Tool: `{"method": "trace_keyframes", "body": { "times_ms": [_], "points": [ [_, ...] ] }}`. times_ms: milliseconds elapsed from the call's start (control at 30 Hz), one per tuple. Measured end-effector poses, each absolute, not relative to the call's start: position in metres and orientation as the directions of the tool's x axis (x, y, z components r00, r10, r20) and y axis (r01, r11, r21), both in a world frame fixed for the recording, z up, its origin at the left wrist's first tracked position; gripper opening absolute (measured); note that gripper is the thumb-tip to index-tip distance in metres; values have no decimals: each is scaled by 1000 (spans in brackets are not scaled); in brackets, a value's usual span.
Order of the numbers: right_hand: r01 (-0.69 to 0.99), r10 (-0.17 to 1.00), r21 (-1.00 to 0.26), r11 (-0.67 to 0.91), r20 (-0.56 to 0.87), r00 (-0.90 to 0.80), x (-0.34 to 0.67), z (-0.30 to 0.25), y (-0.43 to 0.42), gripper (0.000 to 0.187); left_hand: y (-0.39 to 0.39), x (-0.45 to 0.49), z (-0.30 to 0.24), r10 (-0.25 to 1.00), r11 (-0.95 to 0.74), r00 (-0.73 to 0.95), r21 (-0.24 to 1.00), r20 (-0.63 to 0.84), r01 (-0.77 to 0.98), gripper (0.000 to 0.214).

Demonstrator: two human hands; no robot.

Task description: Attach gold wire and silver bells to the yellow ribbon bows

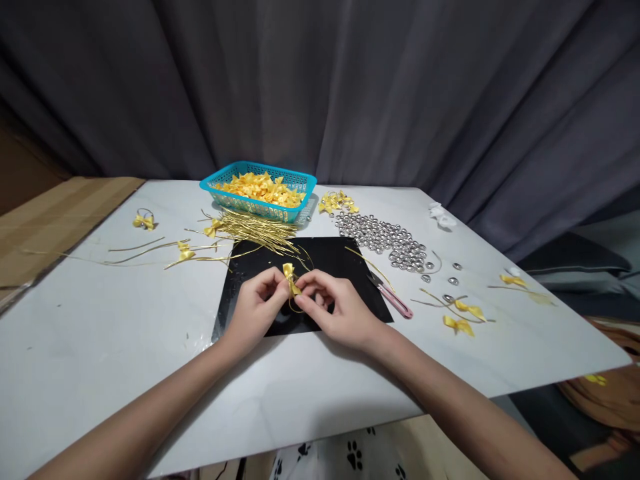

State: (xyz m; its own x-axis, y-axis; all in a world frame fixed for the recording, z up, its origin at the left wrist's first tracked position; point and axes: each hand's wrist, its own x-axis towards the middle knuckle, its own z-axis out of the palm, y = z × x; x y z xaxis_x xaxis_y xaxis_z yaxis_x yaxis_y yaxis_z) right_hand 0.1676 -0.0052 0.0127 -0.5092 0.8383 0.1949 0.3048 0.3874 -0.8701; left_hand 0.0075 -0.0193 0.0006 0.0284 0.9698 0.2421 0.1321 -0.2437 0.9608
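Between my hands is a small yellow ribbon bow (289, 272), held upright over a black mat (310, 252). My left hand (254, 310) is closed, its thumb and forefinger pinching the bow from the left. Closed too, my right hand (343, 310) meets the bow's right side with its fingertips, where a thin gold cord (291, 307) curves beneath. The fingertips partly hide the bow and the cord's ends. Just right of the mat lie pink-handled scissors or snips (397, 301), their tip over the mat's edge.
A blue basket (207, 185) of yellow bows stands at the back. Gold cords (260, 229) lie before it. Silver beads or gems (380, 233) are spread at right, near a pile of bows (339, 202). Loose bows (457, 325) lie on the white table (125, 347).
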Motion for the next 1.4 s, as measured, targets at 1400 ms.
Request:
{"method": "trace_keyframes", "body": {
  "times_ms": [1400],
  "points": [
    [467,791,-721,511,183,-584,184,26,12,13,-13,7,-2,987,-132,114,980,116,152,21]
  ]
}}
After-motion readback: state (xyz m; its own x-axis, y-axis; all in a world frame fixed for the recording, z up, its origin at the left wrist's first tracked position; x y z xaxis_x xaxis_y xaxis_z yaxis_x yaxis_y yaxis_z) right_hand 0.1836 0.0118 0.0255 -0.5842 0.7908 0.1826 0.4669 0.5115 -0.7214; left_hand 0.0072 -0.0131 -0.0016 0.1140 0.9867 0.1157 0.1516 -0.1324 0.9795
